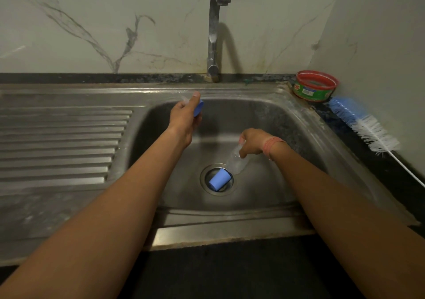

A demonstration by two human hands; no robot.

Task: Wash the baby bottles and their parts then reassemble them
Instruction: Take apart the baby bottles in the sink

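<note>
Over a steel sink [264,119] below marble wall, left hand [184,117] grips a blue-ringed part [199,108], right hand [251,143] a clear bottle [236,163].

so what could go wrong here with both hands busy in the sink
1. The blue cap lies right on the drain; it may block draining, or pick up grime there.
2. The right hand holds the clear bottle by one end, tilted down toward the drain; if wet, it could slip.
3. The left hand grips a blue-collared part at the basin's back edge, and the bottle brush lies off on the right counter, so neither hand is free for it.
</note>
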